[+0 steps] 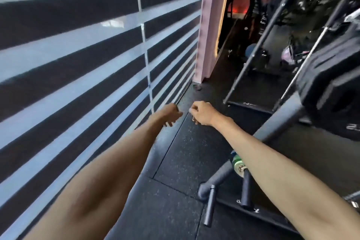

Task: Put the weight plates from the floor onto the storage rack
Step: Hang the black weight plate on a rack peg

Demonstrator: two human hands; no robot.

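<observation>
**Entry: both hands free, no floor plate in view**

Left hand (171,114) and right hand (202,113) are stretched out ahead, close together but apart, over the speckled rubber floor (191,152). The fingers (169,122) of both are loosely curled and hold nothing.

Task item: no weight plate lies on the visible floor. The only plates seen are already on the storage rack (282,121) to the right: a large black plate (329,87) up high and a small green plate (238,162) low down, partly hidden by the right forearm.

Handling, judged from the black plate: thick, rigid, matte, with moulded recesses near the rim. Likely heavy and dense, not fragile, though it would come down hard if dropped. The recesses or the rim look like the best hold, with two hands for the large size. The centre hole must line up with a peg (209,204).

Materials: the rack is grey round tube with smooth pegs. The floor is tiled mat with visible seams. The window (78,64) on the left is glossy glass with frosted stripes.
</observation>
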